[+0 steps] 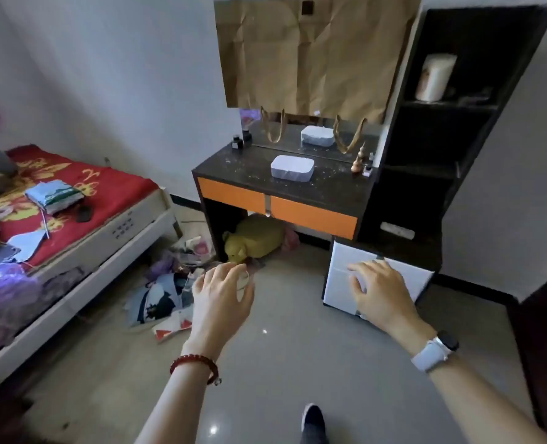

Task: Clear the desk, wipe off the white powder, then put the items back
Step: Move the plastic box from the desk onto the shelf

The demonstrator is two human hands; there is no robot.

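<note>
A dark desk [233, 169] with two orange drawers stands ahead against the wall, its top dusted with white powder. On it lie a white wipes box [292, 167], a small black bottle [237, 142] at the back left, a golden gourd ornament [358, 160] and a tiny bottle [367, 170] at the right. My left hand [222, 291] and my right hand [381, 288] hover in front of me over the floor, well short of the desk, fingers spread, holding nothing.
A bed [83, 225] with a red cover and scattered things runs along the left. Papers and bags [169, 293] litter the floor beside it. A yellow bag [254, 240] sits under the desk. A white drawer unit [339, 277] and black shelves [441, 139] stand at the right.
</note>
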